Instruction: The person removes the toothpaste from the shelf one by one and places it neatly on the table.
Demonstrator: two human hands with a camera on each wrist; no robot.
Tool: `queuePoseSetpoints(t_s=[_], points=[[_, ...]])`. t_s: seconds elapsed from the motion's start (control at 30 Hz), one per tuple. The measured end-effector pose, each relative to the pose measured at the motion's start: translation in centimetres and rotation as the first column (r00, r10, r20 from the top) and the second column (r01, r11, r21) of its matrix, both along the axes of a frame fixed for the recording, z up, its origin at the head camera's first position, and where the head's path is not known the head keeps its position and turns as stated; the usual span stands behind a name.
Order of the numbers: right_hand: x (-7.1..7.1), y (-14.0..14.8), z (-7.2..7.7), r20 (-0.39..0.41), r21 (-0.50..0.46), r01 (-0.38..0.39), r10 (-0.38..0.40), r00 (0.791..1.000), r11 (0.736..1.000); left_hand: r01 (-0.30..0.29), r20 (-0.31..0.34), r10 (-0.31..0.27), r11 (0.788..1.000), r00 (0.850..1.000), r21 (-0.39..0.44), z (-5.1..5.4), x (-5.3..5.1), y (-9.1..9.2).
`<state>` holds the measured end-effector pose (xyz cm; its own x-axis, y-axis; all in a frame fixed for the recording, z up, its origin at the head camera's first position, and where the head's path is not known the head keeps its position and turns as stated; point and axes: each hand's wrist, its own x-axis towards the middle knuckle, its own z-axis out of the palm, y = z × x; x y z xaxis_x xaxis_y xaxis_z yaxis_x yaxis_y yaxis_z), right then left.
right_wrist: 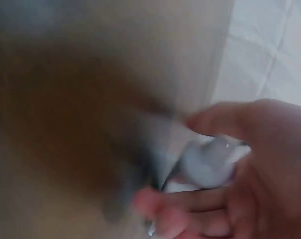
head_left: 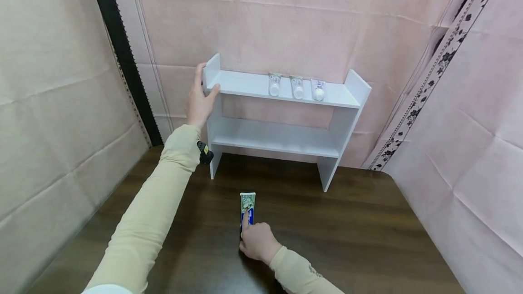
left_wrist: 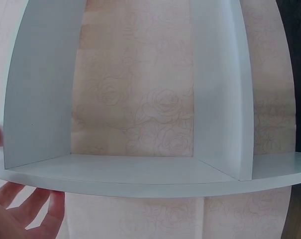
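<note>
Left hand (head_left: pixel 200 105): clasped the white, two-tier shelf unit (head_left: pixel 265 134) at its upper left side panel, the panel pinched between thumb and fingers. Unit stood along the far edge of the dark brown wood-grain bench (head_left: pixel 367 230).

Right hand (head_left: pixel 258 242): held one green-and-blue flat-ended squeeze tube (head_left: pixel 248 201), thumb and curled fingers about its cap end, index finger laid along its body. Tube located before the unit, left of the bench's middle, flat end towards the far edge; contact with the bench could not be told.

Upper tier: three small whitish tubes (head_left: pixel 297 89), side by side, from the middle towards the right end.

Left wrist: one black strapped device (head_left: pixel 205 152) with a yellow mark.
</note>
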<state>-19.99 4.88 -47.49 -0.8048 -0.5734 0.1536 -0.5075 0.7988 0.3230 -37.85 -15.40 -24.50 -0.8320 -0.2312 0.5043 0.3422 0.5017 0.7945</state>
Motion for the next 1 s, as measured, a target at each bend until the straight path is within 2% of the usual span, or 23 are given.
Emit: queuePoseSetpoints(t_s=[0.1,0.2,0.33,0.43,0.6,0.73,0.8,0.93,1.0], points=[[0.6,-0.2,-0.6,-0.028,0.127,0.016,-0.013,1.0,0.992,-0.004,0.0,0.004,1.0,1.0,0.016,0.0,0.0,-0.1],[0.7,-0.3,-0.7,-0.028,0.136,0.036,-0.032,0.999,0.99,-0.017,-0.003,0.017,1.0,1.0,0.005,-0.1,-0.1,0.0],[0.8,-0.2,-0.4,0.072,0.094,0.052,-0.059,0.996,0.994,-0.033,-0.011,0.032,0.999,0.999,-0.018,-0.1,-0.3,0.0],[0.6,0.0,-0.4,0.182,0.044,0.075,-0.082,0.98,0.996,-0.037,-0.02,0.036,0.999,0.999,-0.027,-0.1,-0.5,0.0],[0.1,0.2,-0.1,0.349,-0.037,0.118,-0.098,0.932,0.992,-0.04,-0.018,0.04,0.999,0.999,-0.036,-0.2,-0.5,-0.2],[-0.3,0.3,0.2,0.441,-0.057,0.146,-0.106,0.891,0.988,-0.049,-0.01,0.049,0.998,0.999,-0.041,-0.2,-0.4,-0.4],[-0.5,0.4,0.5,0.494,-0.06,0.173,-0.121,0.861,0.983,-0.051,-0.007,0.051,0.998,0.999,-0.043,-0.2,-0.4,-0.4],[-1.3,1.1,1.8,0.605,-0.07,0.215,-0.13,0.786,0.974,-0.052,-0.008,0.051,0.998,0.999,-0.041,-0.2,-0.4,-0.1],[-1.9,1.6,2.7,0.636,-0.087,0.217,-0.113,0.763,0.972,-0.05,-0.009,0.05,0.998,0.999,-0.04,-0.2,-0.3,0.0]])
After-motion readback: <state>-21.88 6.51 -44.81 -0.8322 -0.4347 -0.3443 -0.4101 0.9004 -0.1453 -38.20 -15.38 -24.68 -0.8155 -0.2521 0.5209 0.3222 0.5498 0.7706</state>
